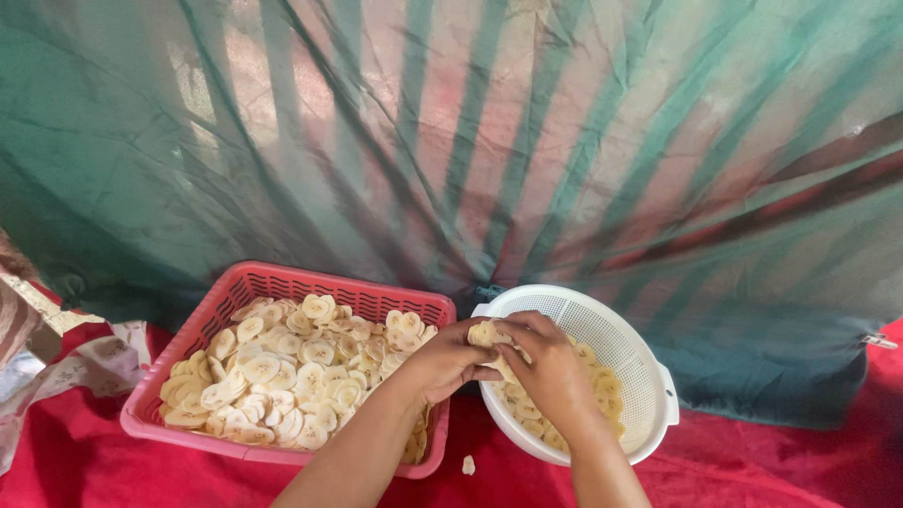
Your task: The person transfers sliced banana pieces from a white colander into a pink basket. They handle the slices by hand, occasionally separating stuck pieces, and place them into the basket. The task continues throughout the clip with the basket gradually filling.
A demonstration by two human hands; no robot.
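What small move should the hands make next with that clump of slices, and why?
Probably peel slices off the clump of slices and drop them into the pink basket. Both the left hand and right hand pinch it over the white colander, while the basket's slices lie loose and separate.

Soft daylight is filtering through the green net (pixel 527 141) behind, glowing pale pink where the mesh is thinnest and leaving its folds as dark stripes. The scene is looking evenly lit, with no hard shadows and no glare. The slices (pixel 282 372) and the white colander (pixel 640 376) are showing sharp; the net is reading slightly hazy. The lower corners are falling a little dimmer, and straight lines are bending slightly towards the edges.
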